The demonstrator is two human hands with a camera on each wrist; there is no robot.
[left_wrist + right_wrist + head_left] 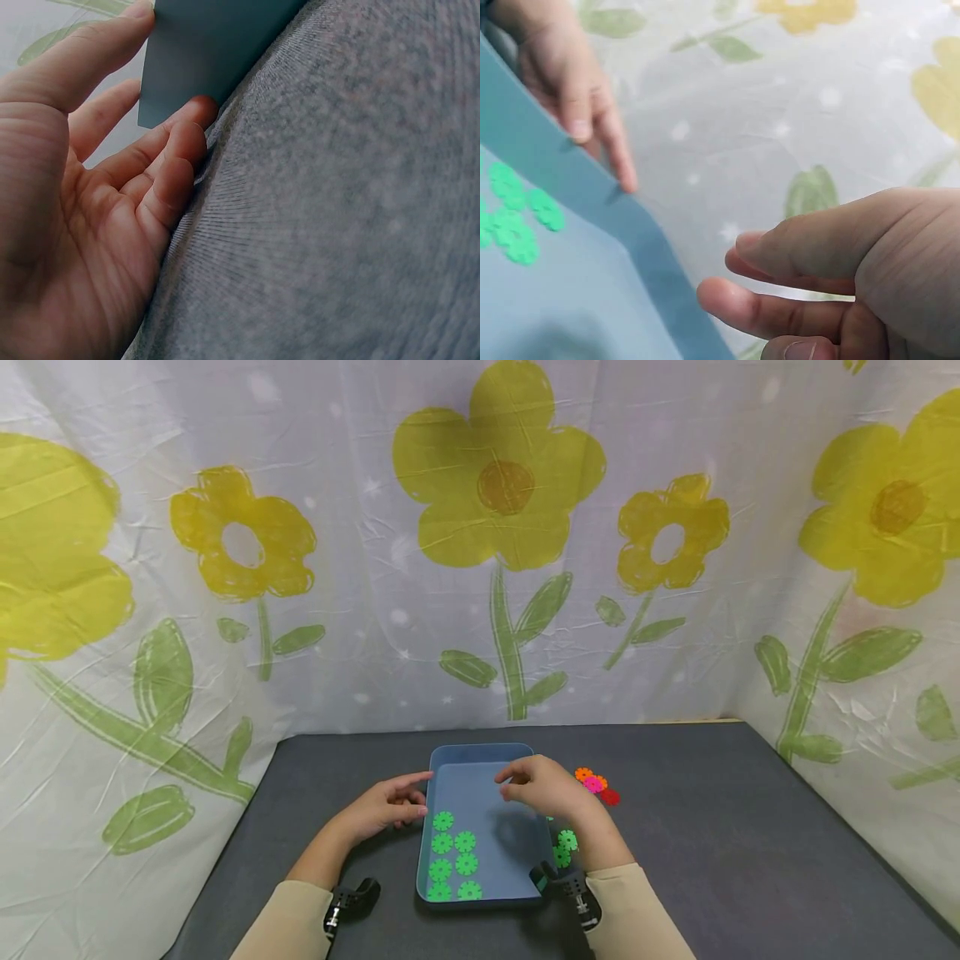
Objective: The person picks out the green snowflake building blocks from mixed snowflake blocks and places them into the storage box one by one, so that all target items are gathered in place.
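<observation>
A blue-grey rectangular tray lies on the dark table, with several green flower-shaped notched discs on its left side. At its left wall is my left hand, its fingertips touching the rim; the left wrist view shows the thumb and fingers against the tray's outer wall and the lower fingers loosely bent. Over the tray's right half hovers my right hand, fingers slightly bent. In the right wrist view a gap separates its thumb from its fingers, and nothing shows between them.
More green discs lie just right of the tray, partly hidden by my right forearm. Behind that wrist sit orange, pink and red discs. A flower-printed cloth hangs beyond the dark table.
</observation>
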